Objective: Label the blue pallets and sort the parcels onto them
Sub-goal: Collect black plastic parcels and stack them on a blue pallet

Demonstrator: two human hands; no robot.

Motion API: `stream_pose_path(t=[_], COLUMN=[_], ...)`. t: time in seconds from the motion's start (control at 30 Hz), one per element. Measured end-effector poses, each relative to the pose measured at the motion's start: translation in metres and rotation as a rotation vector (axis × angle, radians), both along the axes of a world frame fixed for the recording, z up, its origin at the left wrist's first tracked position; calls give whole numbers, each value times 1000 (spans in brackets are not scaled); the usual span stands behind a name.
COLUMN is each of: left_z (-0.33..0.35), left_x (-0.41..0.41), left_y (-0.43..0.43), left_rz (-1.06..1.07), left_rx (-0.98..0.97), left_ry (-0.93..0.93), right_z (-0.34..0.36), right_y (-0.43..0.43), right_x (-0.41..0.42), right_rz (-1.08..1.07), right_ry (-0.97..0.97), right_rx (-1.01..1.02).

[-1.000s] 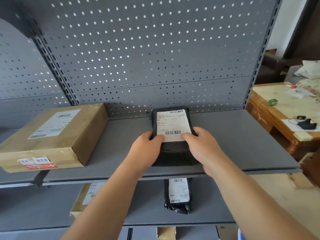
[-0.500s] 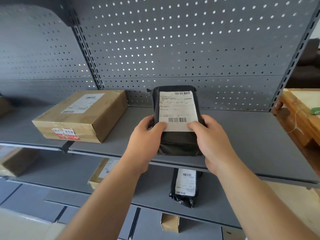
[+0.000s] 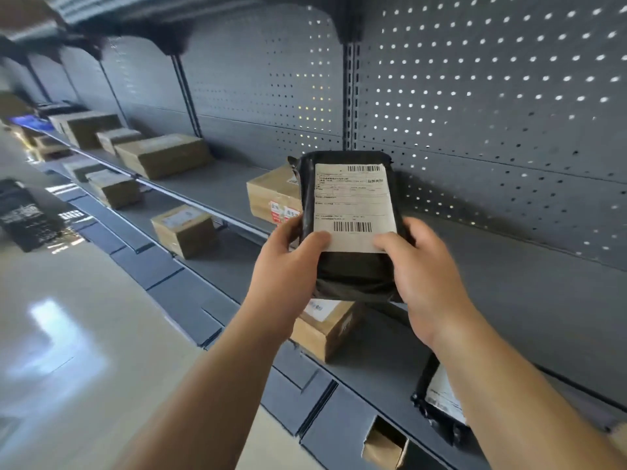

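A black plastic parcel (image 3: 353, 273) with a white shipping label and barcodes is held up in front of the grey shelving, clear of the shelf. My left hand (image 3: 288, 266) grips its left side, thumb on the label's lower corner. My right hand (image 3: 424, 269) grips its right side, thumb also on the label. Behind the parcel a brown carton (image 3: 268, 195) with red stickers sits on the upper shelf (image 3: 509, 283). No blue pallet is in view.
Several brown cartons (image 3: 163, 154) line the shelves to the left. One carton (image 3: 325, 327) and another black parcel (image 3: 441, 398) lie on the lower shelf (image 3: 380, 364). Glossy floor (image 3: 68, 334) stretches at left, with a dark object (image 3: 23, 215) on it. Perforated back panels (image 3: 475, 96) rise behind.
Both hands have lifted the black parcel off the upper shelf and toward me. My view has swung left, so the long row of shelves and the floor now show.
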State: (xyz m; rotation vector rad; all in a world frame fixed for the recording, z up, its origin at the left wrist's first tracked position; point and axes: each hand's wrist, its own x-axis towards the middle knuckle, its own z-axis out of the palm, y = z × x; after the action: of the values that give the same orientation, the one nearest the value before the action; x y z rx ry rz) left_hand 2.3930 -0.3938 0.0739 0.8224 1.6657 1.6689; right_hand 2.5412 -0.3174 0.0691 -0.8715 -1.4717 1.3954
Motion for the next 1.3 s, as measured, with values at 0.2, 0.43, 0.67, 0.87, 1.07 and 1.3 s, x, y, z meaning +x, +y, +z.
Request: stream_pose_path(t=[0.2, 0.43, 0.67, 0.87, 1.07, 1.3], left_z=[-1, -9, -30, -54, -77, -71], left_x=[-83, -194, -298, -372, -452, -552], left_y=[-55, -128, -201, -238, -233, -187], left_rz=[171, 343, 517, 661, 776, 886], left_rx=[22, -5, -36, -39, -58, -51], left_ry=[-17, -47, -74, -130, -176, -173], right_z=[3, -9, -32, -52, -75, -72], right_y=[-29, -80, -141, -170, -160, -109], right_x=[-101, -239, -369, -463, -560, -679], right_rz=[202, 350, 483, 624, 726, 845], right_ry=[-28, -90, -106, -137, -194, -204], right_rx=[11, 1, -62, -127, -164, -163])
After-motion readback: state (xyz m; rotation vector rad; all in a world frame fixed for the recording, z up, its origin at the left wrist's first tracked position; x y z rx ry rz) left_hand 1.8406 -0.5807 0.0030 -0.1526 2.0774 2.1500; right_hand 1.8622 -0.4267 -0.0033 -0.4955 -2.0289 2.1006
